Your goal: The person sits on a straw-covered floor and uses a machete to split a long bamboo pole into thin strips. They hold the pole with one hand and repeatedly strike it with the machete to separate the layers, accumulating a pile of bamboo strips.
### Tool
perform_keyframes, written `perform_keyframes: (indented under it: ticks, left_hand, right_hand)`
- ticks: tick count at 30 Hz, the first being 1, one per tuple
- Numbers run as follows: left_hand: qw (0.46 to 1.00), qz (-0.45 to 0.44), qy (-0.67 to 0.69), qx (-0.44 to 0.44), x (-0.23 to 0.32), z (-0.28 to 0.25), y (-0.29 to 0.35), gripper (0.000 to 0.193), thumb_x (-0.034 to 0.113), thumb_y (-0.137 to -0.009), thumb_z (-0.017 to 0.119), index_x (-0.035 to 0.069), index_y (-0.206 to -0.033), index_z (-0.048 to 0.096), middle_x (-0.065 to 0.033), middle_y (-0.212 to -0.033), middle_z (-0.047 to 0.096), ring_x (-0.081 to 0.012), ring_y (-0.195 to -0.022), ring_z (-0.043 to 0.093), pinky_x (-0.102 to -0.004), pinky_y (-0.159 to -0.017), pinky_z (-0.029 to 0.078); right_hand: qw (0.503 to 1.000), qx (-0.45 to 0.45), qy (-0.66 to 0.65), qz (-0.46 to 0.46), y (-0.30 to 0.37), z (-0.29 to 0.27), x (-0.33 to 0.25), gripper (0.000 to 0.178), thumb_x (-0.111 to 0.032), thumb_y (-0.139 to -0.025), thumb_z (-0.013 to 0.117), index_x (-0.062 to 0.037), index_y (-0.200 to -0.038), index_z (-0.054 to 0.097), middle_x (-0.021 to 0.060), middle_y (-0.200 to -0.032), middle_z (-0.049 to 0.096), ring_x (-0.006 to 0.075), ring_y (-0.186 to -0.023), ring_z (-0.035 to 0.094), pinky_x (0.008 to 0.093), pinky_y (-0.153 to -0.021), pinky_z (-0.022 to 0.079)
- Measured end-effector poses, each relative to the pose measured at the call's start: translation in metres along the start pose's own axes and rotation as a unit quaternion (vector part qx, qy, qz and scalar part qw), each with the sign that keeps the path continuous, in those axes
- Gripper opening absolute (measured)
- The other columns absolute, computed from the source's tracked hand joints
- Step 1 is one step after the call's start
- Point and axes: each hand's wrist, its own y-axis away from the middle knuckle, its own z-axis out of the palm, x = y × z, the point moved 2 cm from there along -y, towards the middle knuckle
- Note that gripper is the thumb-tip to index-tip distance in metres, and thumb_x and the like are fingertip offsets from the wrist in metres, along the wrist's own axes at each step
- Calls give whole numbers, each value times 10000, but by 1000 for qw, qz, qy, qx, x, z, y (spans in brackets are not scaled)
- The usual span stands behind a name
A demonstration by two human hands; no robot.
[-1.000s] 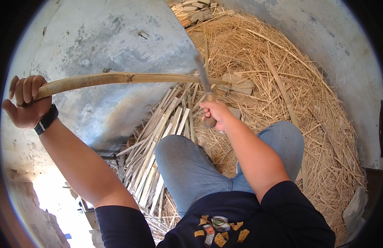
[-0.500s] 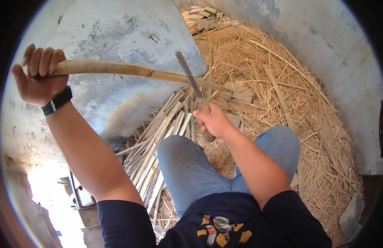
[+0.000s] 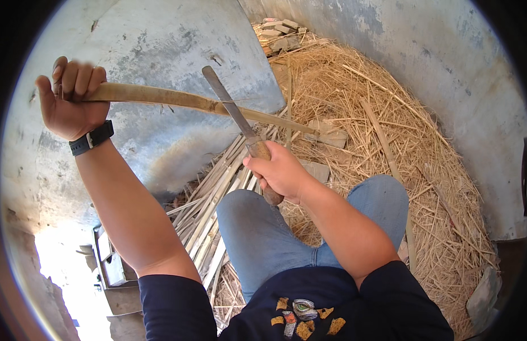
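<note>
My left hand (image 3: 76, 102), raised at the left, has its fingers wrapped round one end of a long bamboo strip (image 3: 155, 95). From there the strip slopes down to the right, and its thin far end comes down by a flat brick (image 3: 336, 135) on the floor. A knife (image 3: 226, 99) with a long straight blade and a wooden handle is gripped in my right hand (image 3: 280, 173), in front of my knees. Its blade crosses the strip at a slant, beyond the strip's middle. Whether the edge touches the bamboo I cannot tell.
Several split bamboo strips (image 3: 218, 187) lie heaped left of my knees. Straw-like shavings (image 3: 445, 187) cover the floor ahead and to the right, with a loose bamboo piece (image 3: 380, 133) on top. A weathered wall panel (image 3: 178, 51) rises close at the left; bricks (image 3: 280, 28) are piled behind.
My left hand has shifted right and slightly down with the bamboo strip. My right hand has moved left, carrying the knife blade along the strip toward my left hand.
</note>
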Motion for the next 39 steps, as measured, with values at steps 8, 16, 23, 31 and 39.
perform_keyframes:
  ticks: [8,16,23,31,39]
  left_hand:
    - [1000,5,20,-23,-8,-1,0,310,402,-939,649,134,-853,520,72,-590,296,-87,-533,241,-266,-540,240]
    - [1000,13,-6,8,-10,14,-4,306,394,-946,633,118,-851,544,67,-583,282,-87,-528,233,-269,-535,223]
    - [998,40,-30,41,-9,20,-2,336,408,-981,562,88,-881,553,53,-596,283,-96,-532,234,-277,-534,221]
    - [993,64,-56,83,-10,24,1,336,399,-992,532,83,-879,556,48,-592,291,-96,-538,238,-280,-534,222]
    - [996,43,-51,59,-8,24,-2,360,417,-993,529,87,-850,553,50,-595,289,-96,-541,243,-277,-539,224]
  right_hand:
    - [998,47,-14,31,-15,-21,19,194,-167,-933,664,-60,-1021,528,-8,-740,516,60,-538,460,227,-492,410]
    - [997,59,-37,28,-17,-17,7,196,-179,-933,664,-62,-1002,522,-9,-737,517,73,-561,475,251,-519,429]
    - [998,-7,-56,2,2,16,-16,206,-189,-935,663,-73,-1009,509,-10,-741,507,62,-552,482,237,-499,431]
    - [995,-21,-90,36,1,12,-16,202,-185,-926,669,-88,-1022,520,-19,-754,505,48,-546,477,235,-486,431]
    - [998,36,-46,4,-16,-4,-4,206,-201,-927,671,-69,-997,530,-15,-751,521,68,-542,478,255,-521,444]
